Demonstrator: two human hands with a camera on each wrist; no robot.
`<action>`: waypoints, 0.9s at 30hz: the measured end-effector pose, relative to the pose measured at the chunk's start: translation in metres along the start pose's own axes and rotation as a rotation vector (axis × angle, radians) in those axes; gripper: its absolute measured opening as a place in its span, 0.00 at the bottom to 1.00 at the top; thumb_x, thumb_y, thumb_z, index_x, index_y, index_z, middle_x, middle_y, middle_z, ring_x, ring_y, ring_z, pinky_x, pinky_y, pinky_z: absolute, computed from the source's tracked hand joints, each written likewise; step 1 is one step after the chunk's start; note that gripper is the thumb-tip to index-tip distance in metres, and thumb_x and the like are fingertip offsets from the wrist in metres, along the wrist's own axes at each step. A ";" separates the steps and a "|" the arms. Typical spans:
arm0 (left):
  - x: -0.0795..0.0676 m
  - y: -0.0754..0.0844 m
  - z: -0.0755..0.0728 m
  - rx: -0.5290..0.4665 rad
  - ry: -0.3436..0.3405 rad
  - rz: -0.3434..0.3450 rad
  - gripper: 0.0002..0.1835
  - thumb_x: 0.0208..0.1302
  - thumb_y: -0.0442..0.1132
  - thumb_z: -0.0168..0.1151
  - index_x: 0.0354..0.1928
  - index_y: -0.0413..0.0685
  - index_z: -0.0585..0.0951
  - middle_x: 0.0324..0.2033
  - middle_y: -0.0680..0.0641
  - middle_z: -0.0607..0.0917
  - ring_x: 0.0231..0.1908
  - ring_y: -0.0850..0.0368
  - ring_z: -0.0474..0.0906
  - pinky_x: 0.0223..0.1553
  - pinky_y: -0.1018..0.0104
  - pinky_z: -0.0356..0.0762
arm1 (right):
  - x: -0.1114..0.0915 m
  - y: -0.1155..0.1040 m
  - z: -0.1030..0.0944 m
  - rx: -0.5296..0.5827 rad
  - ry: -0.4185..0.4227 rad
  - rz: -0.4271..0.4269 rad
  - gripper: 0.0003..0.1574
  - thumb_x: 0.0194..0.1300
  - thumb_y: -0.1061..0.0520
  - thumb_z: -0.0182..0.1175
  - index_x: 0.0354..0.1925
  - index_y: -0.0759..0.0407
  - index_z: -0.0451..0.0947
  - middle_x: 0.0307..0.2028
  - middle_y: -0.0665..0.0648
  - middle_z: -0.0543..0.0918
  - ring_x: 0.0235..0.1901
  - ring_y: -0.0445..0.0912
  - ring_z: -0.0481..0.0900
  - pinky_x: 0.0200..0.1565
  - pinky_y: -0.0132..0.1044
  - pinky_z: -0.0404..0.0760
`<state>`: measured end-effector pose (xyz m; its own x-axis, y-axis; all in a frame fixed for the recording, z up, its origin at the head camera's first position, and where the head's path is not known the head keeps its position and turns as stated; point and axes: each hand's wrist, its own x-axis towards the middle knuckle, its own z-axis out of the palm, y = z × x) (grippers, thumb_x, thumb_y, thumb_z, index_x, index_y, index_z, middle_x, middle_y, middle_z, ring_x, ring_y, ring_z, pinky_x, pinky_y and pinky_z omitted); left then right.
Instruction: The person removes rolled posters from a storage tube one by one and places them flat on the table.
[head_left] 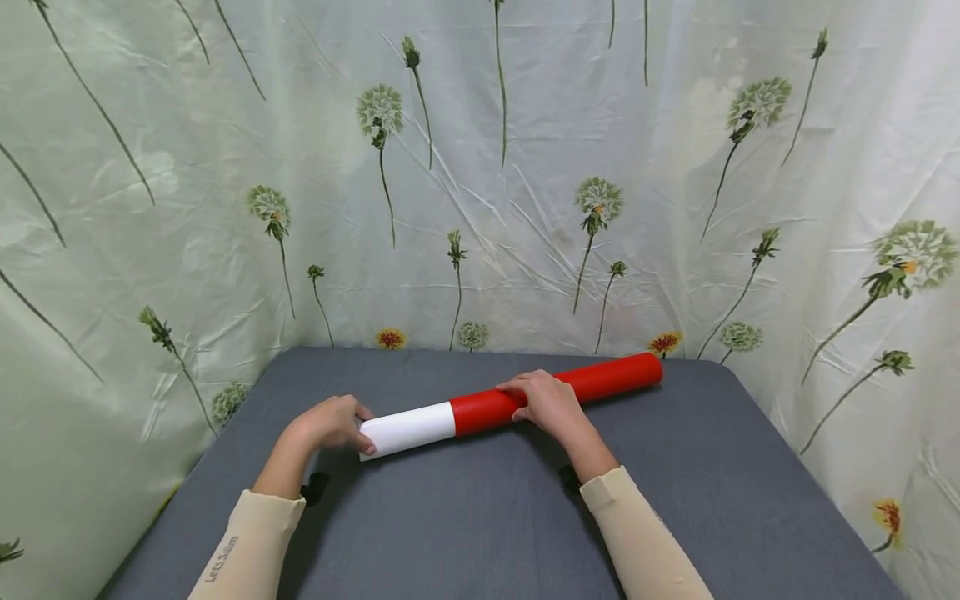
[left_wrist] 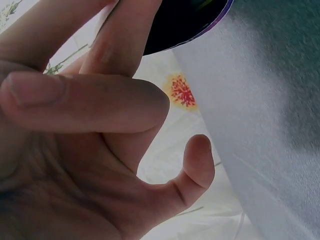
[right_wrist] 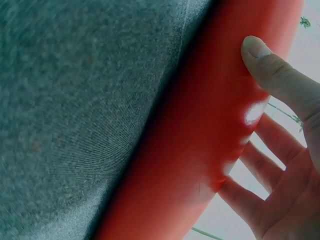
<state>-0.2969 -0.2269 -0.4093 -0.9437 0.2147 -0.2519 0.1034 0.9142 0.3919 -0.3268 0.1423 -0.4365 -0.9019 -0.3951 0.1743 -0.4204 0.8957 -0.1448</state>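
Along the left edge, a glossy, creased curtain (head_left: 67, 375) hung, printed with dandelions and thin stems, and ran on behind everything to the right. Before it spread a table (head_left: 450, 533) with a grey top and rounded far corners; the wrist views gave it a fine, cloth-like grain. Next came a smooth cream left sleeve (head_left: 251, 533) with dark lettering, then a black band (head_left: 315, 488) by the wrist. The left hand (head_left: 330, 425) was bent inward, pinching the white end of a tube (head_left: 412, 427) with the thumb near and a finger far; in its wrist view, a dark shape with a curved, purplish rim (left_wrist: 222, 19) showed beside the fingers. The tube stretched across the table, slanting away to the right: first a plain white part, then a straight seam, then a longer red part (head_left: 615, 377), smooth and sheeny. About midway along the red part, the right hand (head_left: 546, 402) was half curled, gripping it between thumb and spread fingers, and small shiny dents marked the surface by the fingertips. Its cream sleeve (head_left: 637, 525) was plain, and farther right the tube ended, rounded, at the table's far edge.
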 end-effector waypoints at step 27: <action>-0.011 -0.010 -0.005 0.014 0.001 -0.023 0.27 0.53 0.42 0.84 0.56 0.41 0.89 0.50 0.38 0.90 0.41 0.51 0.83 0.45 0.50 0.82 | -0.002 0.005 -0.004 -0.007 -0.003 0.023 0.34 0.59 0.50 0.80 0.64 0.35 0.85 0.63 0.49 0.86 0.65 0.52 0.81 0.50 0.51 0.86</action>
<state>-0.2893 -0.2400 -0.4063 -0.9460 0.1933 -0.2601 0.0860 0.9236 0.3735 -0.3268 0.1486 -0.4335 -0.9119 -0.3747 0.1676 -0.3984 0.9062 -0.1419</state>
